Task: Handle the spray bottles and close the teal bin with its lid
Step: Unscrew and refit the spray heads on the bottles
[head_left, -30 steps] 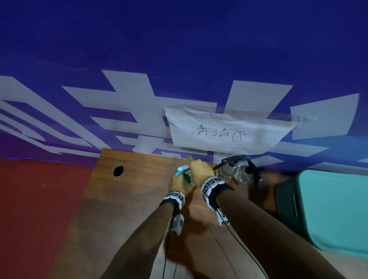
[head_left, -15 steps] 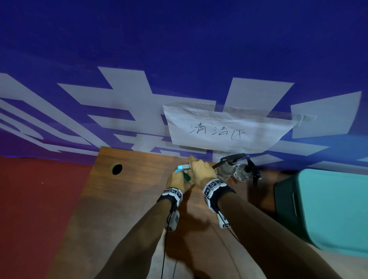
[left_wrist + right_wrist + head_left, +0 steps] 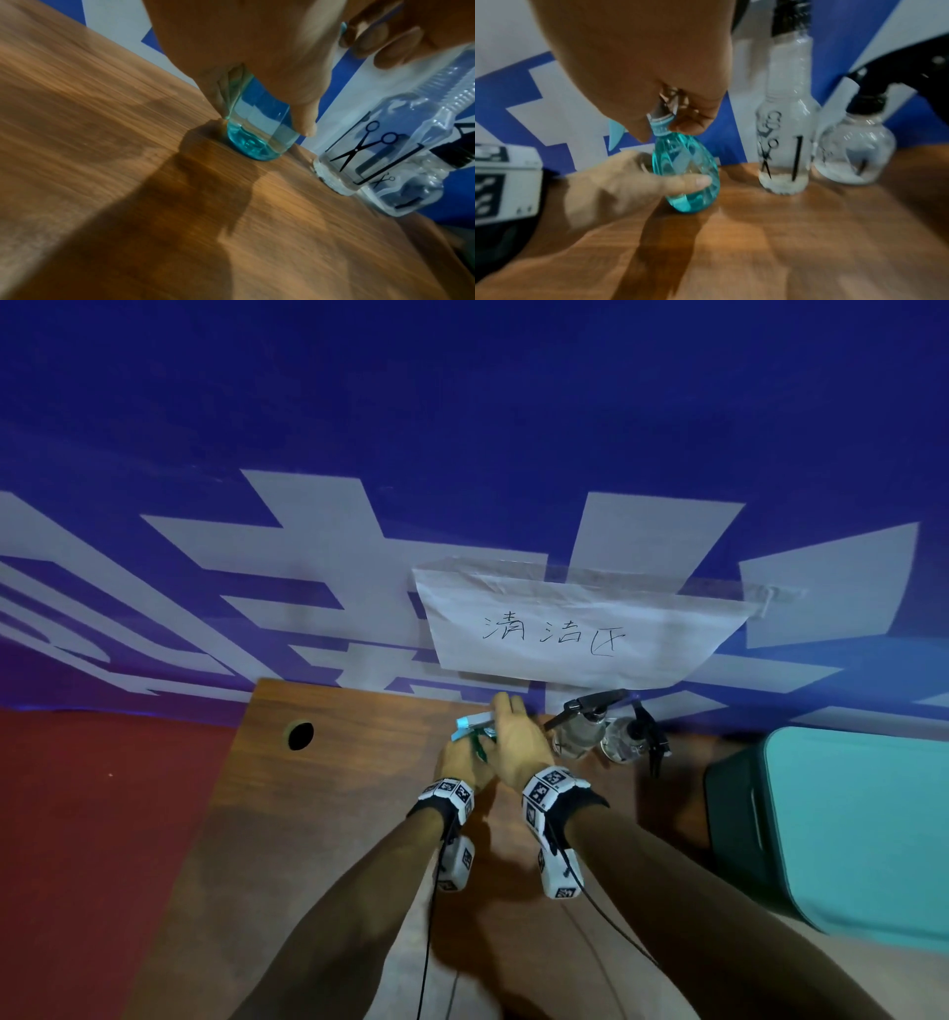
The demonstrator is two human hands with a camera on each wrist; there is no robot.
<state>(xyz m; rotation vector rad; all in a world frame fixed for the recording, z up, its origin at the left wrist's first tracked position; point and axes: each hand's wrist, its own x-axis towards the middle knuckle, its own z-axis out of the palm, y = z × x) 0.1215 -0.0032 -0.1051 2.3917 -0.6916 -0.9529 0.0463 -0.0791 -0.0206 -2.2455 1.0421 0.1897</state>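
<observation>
Setting: a wooden table [image 3: 318, 839] against a blue banner with white characters [image 3: 308, 567]; a paper sign [image 3: 565, 629] is taped just above the table's back edge.
Blue spray bottle [image 3: 685, 172]: stands upright on the table near the back edge, translucent teal, pale blue spray head.
Left hand [image 3: 459, 760]: wraps the bottle's body, thumb across the front – a firm hold.
Right hand [image 3: 516, 747]: fingers curled around the bottle's neck and spray head from above.
Clear spray bottles: 2 with black trigger heads – a tall one [image 3: 785, 142] just right of the blue bottle, a rounder one [image 3: 854, 152] beside it.
Teal bin [image 3: 847, 834]: at the table's right edge, lid on top.
</observation>
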